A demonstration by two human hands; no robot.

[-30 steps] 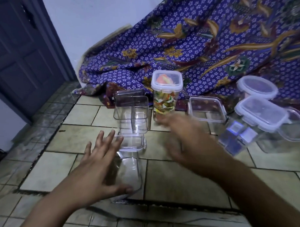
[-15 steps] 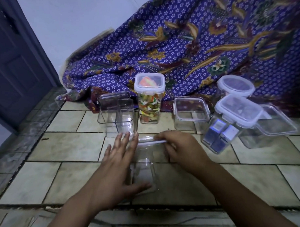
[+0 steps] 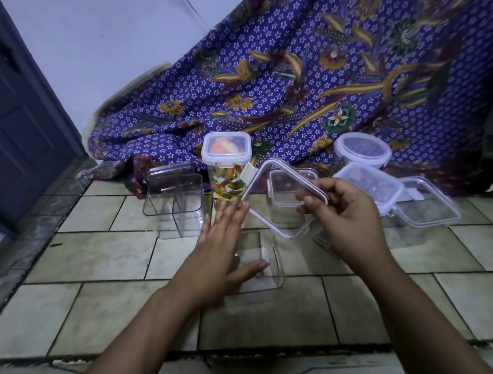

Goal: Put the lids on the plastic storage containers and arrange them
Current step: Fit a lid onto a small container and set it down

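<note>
Head view: right hand [image 3: 349,211] pinches tilted clear square lid [image 3: 279,191] over clear plastic container [image 3: 266,266]; flat left hand [image 3: 222,243] steadies it. Skewed seating risks tipping.

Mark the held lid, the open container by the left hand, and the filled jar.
held lid [image 3: 279,198]: head view, clear centre panel.
open container [image 3: 279,267]: head view, right wall.
filled jar [image 3: 228,187]: head view, body.

Lid [image 3: 276,191] was at the container's [image 3: 266,263] top 0.5 s ago. It is now raised clear and tilted, pinched by the right hand [image 3: 349,214], which was only reaching 1.0 s ago. Container mouth uncovered.
</note>
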